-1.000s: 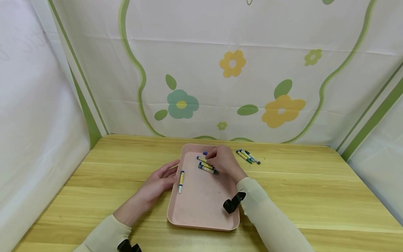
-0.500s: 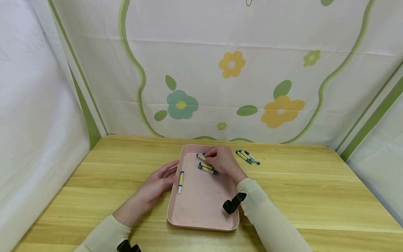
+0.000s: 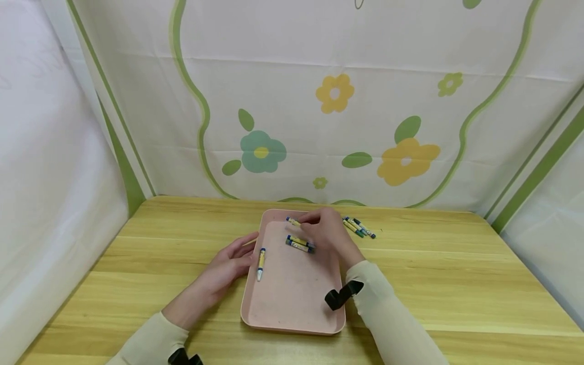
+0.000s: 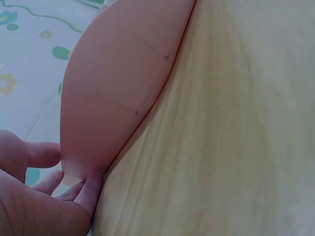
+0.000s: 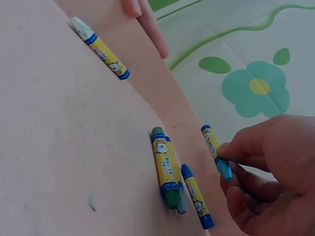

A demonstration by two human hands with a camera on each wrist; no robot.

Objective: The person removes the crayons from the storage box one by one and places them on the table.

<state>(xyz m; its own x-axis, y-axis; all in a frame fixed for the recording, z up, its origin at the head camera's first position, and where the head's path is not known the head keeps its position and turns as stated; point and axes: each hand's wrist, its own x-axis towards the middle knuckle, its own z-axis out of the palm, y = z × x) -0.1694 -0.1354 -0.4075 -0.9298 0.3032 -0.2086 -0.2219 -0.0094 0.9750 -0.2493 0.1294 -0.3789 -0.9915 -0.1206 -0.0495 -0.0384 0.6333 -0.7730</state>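
With my right hand [image 3: 330, 233] I pinch the turquoise crayon [image 5: 212, 147] between thumb and fingertips, close to its coloured end, above the far part of the pink tray [image 3: 292, 299]; whether it touches the tray wall, I cannot tell. This small grip, I think, suits such a short stick, because most of the yellow wrapper stays free and I can turn it easily. My left hand [image 3: 230, 261] is clamped on nothing: its fingers are extended and apart, and they touch the tray's left wall from outside — probably so that the tray does not slide on the wooden table [image 3: 433, 284]. Inside, the white crayon [image 3: 261, 264] lies alone along the left wall, where perhaps it is out of my right hand's way. The green crayon [image 5: 166, 167] lies beside a paler one, almost parallel, and the blue crayon [image 5: 198, 196] is near them, by the far wall. More crayons [image 3: 359, 227] lie on the table, just beyond my right hand — a place within easy reach, I would judge.
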